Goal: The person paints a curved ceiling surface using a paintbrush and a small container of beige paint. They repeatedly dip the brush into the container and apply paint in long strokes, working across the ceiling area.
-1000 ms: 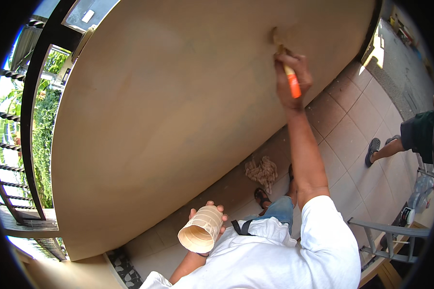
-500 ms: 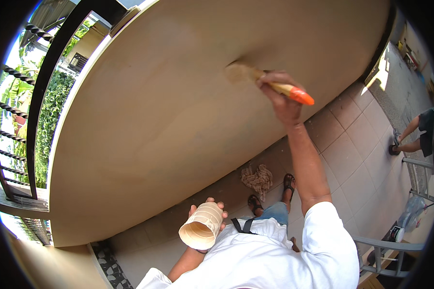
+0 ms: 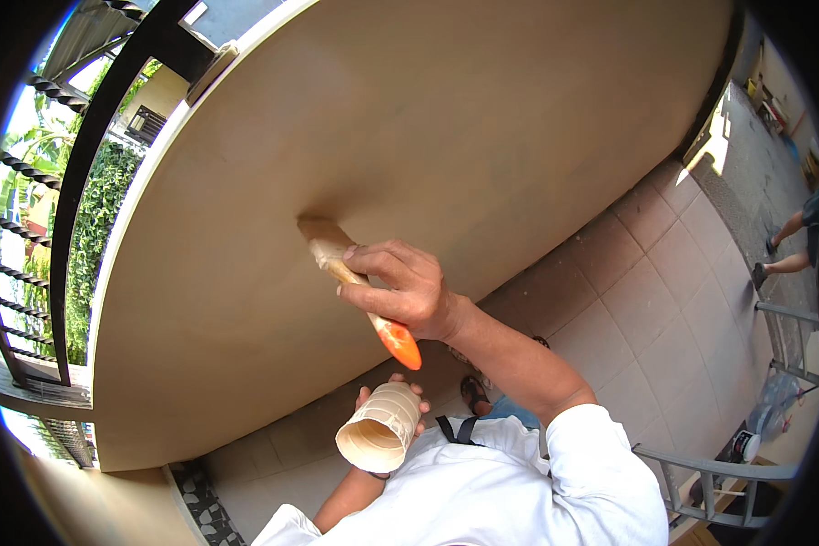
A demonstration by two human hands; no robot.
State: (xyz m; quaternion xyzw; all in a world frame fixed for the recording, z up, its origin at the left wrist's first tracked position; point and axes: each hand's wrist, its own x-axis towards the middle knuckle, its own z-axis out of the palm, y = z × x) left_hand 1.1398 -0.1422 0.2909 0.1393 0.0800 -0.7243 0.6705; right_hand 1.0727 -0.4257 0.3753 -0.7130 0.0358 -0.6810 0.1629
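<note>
My right hand (image 3: 405, 287) grips a paintbrush (image 3: 359, 287) by its pale wooden handle, which ends in an orange tip. The bristles touch, or nearly touch, the beige wall (image 3: 409, 146), with a dark shadow beside them. Lower down, my left hand (image 3: 414, 400) holds a cream-coloured cup (image 3: 379, 426), smeared on the outside and tilted so that its mouth faces me. Pale paint coats the inside; how much it contains I cannot tell. My left fingers wrap the cup's far side and are partly hidden behind it.
A black metal railing (image 3: 68, 182) with twisted bars stands at the left. Tiled floor (image 3: 610, 300) runs along the wall's foot. A grey ladder (image 3: 714, 467) is at the lower right, near a clear plastic container (image 3: 775, 400). Another person's legs (image 3: 787, 250) show at the far right.
My right hand has swept the paintbrush left and down across the wall, closer to the cup. My left hand and the cup have stayed nearly still. The other person's legs have shifted.
</note>
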